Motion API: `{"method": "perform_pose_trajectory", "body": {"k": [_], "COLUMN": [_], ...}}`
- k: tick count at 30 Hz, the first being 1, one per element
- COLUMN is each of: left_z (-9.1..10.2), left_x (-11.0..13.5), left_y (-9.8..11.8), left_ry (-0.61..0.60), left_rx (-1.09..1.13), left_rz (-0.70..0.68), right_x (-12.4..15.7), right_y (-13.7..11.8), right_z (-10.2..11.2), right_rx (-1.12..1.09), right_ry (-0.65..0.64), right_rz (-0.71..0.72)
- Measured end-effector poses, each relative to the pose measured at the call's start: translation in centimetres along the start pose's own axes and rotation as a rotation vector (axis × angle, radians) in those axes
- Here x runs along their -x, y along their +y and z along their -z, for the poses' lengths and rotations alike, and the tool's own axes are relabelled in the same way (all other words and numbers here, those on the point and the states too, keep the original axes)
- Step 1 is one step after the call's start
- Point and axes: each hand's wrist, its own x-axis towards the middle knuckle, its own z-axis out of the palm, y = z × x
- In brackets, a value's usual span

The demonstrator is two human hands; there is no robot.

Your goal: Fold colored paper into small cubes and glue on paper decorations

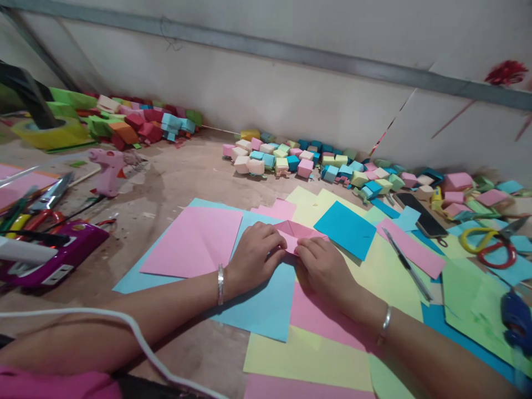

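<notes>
A folded pink paper [295,228] with creases and raised edges sits between my two hands, over a light blue sheet [266,310]. My left hand [258,249] pinches its left near edge, with thumb and fingers closed. On the other side, my right hand [326,266] grips the right near edge, its fingers curled and partly hidden. A flat pink sheet [193,238] with a crease lies left of my left hand. Beyond my right hand rests a dark blue paper square [347,229].
Small coloured paper boxes [305,168] line the wall. At left stand a pink glue gun [110,172], a purple power strip [83,249] and yellow tape [54,133]. A cutter knife [407,266], phone [421,215] and scissors [496,244] lie right. A white cable [137,332] crosses my left forearm.
</notes>
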Motion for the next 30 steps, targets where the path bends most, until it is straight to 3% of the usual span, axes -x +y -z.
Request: {"method": "perform_pose_trajectory", "body": {"k": [5, 11, 30], "left_z": [0.03, -0.09, -0.42], "left_x": [0.02, -0.09, 0.02], "left_y": [-0.03, -0.14, -0.38], "left_ry": [0.012, 0.041, 0.040], "left_rx": [0.034, 0.079, 0.069], "left_rz": [-0.004, 0.029, 0.044], "right_x": [-0.06, -0.22, -0.42], "right_y": [-0.19, -0.17, 0.08], "right_z": [-0.08, 0.27, 0.37], "right_rx": [-0.116, -0.229, -0.166], "right_ry": [0.074, 0.067, 0.052], "right_rz": [-0.076, -0.123, -0.064]}}
